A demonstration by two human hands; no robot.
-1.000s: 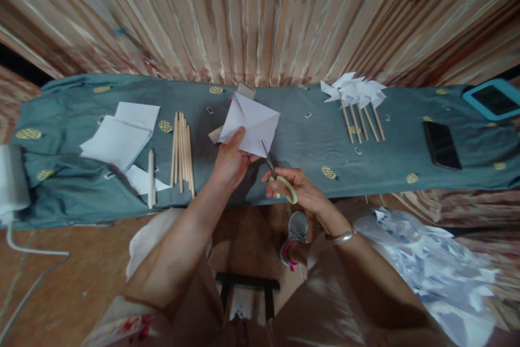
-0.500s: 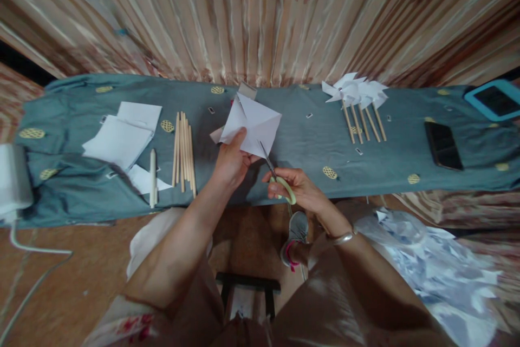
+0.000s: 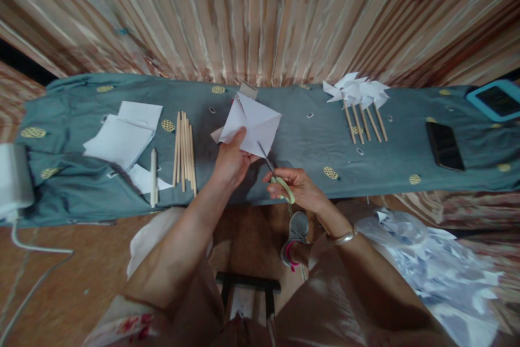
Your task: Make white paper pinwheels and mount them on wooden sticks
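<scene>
A white square of paper (image 3: 260,117) with creases and a slit near its upper left corner is pinched in my left hand (image 3: 233,162), thumb on top and fingers beneath. Light green-handled scissors (image 3: 282,184) sit in my right hand (image 3: 298,187), fingers wrapped about the loops. Their blades reach the paper's lower edge, with one blade lying over the sheet. Partly hidden behind the paper is a small greyish-brown piece (image 3: 247,90) on the cloth.
Left on the cloth (image 3: 292,141) lie stacked white sheets (image 3: 119,138), a whitish pen-like stick (image 3: 153,176) and several wooden sticks (image 3: 184,152). Paper pinwheels (image 3: 357,90), a phone (image 3: 444,145) and a blue-framed device (image 3: 498,100) lie right. A bag of paper pieces (image 3: 442,266) stands below.
The view has shifted very slightly. Paper, scissors and both hands keep almost the same position.
</scene>
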